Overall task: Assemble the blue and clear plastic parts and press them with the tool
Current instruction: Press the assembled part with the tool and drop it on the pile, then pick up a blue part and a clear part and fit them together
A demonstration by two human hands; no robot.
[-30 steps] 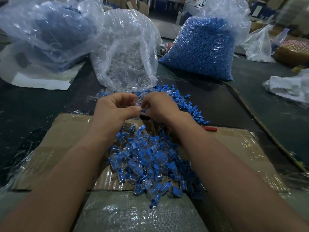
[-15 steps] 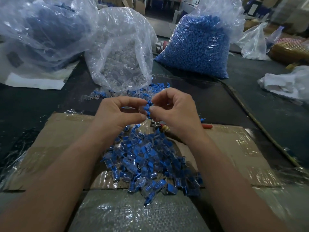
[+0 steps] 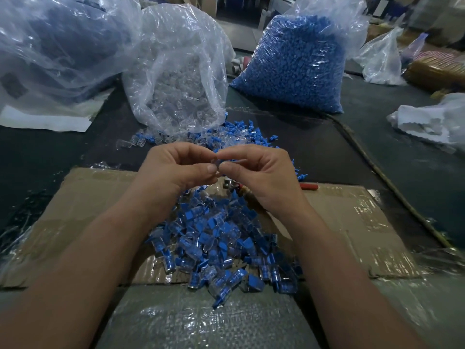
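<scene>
Left grip, right grip: both pinching one small clear part, above far edge of cardboard. Part likely light, stiff, slippery; hold by side walls.

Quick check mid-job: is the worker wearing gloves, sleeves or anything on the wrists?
No. Left hand and right hand are bare, no gloves. No rings, watch or bands show. Both forearms are uncovered to the frame's edge; no sleeve is in view.
</scene>
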